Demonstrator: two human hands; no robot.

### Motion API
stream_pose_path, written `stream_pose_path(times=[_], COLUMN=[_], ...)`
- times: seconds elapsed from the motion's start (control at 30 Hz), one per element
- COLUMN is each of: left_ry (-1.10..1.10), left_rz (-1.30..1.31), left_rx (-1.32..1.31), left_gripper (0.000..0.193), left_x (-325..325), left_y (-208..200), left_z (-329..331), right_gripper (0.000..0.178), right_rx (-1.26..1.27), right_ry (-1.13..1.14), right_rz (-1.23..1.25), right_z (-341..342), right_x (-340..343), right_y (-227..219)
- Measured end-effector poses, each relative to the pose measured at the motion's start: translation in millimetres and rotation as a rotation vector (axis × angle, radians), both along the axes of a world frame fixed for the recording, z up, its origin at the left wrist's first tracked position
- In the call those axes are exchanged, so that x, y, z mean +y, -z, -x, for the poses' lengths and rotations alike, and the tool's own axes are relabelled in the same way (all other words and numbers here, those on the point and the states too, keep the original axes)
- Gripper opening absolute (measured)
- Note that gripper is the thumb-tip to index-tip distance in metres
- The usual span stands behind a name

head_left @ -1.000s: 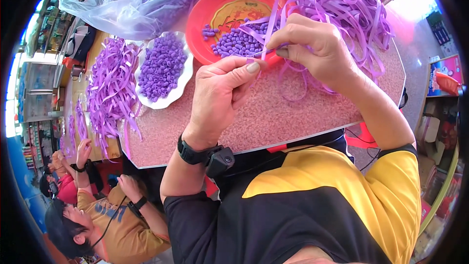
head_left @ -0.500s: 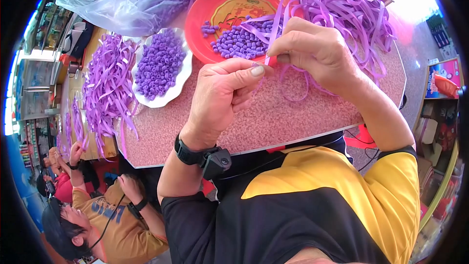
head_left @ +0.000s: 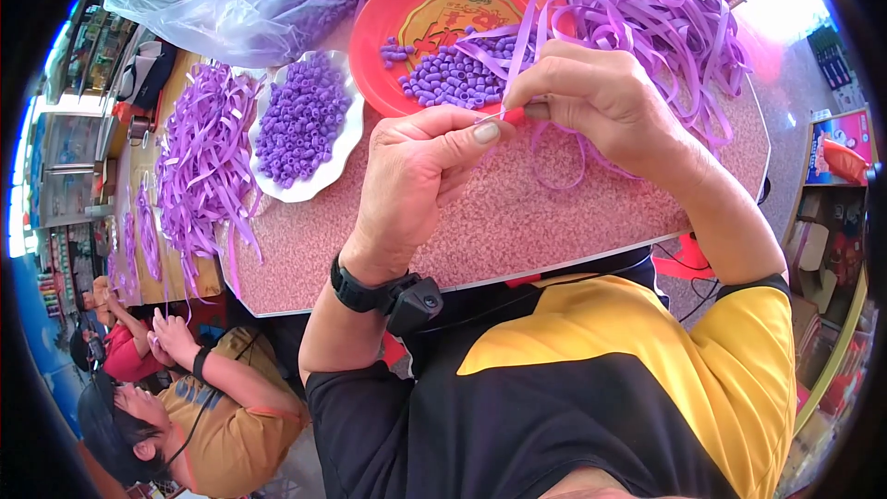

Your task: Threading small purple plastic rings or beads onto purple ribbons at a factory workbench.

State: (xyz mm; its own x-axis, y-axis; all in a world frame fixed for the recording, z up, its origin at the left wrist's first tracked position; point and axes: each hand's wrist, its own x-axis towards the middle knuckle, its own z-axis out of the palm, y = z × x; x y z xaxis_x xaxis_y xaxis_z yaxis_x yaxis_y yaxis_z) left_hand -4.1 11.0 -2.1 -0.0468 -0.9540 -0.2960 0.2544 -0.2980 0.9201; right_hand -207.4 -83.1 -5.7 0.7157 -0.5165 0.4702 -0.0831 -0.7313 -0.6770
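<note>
My left hand [head_left: 420,162] is closed in a pinch, thumb against forefinger, on a thin wire-like strand [head_left: 491,117] whose exact kind is too small to tell. Fingertip to fingertip with it, my right hand [head_left: 596,97] pinches a purple ribbon [head_left: 524,37] that runs up over the red tray's rim. Both hands are above the table, just in front of the round red tray [head_left: 377,30]. Loose purple beads [head_left: 453,79] lie in that tray. A loop of ribbon hangs below my right fingers.
Left of the tray, a white scalloped dish [head_left: 344,143] holds more purple beads. Ribbon heaps lie at the left [head_left: 199,143] and far right [head_left: 637,9]. A clear plastic bag [head_left: 231,0] sits at the back. A co-worker [head_left: 231,407] sits at the lower left.
My fingertips have drawn slightly closer together, and the ribbon between them has shifted a little. At the lower left, the co-worker's hands have come together.
</note>
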Motion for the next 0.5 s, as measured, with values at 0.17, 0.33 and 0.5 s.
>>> stream_pose_path(times=[0.17,0.33,0.5], left_ry=[-0.014,-0.031,-0.005], left_rz=[0.050,0.043,0.030], left_rx=[-0.084,-0.112,-0.109], left_gripper=[0.020,0.019,0.017], left_x=[0.5,1.9,1.1], left_y=[2.0,-0.1,2.2], left_z=[2.9,5.0,3.5], right_gripper=[0.020,0.017,0.016], right_rx=[-0.011,-0.005,0.018], right_ry=[-0.016,-0.017,0.003], right_rz=[-0.024,-0.040,0.000], right_z=[-0.3,1.0,4.4], right_x=[-3.5,-5.8,-6.8], right_y=[4.8,4.7,2.8])
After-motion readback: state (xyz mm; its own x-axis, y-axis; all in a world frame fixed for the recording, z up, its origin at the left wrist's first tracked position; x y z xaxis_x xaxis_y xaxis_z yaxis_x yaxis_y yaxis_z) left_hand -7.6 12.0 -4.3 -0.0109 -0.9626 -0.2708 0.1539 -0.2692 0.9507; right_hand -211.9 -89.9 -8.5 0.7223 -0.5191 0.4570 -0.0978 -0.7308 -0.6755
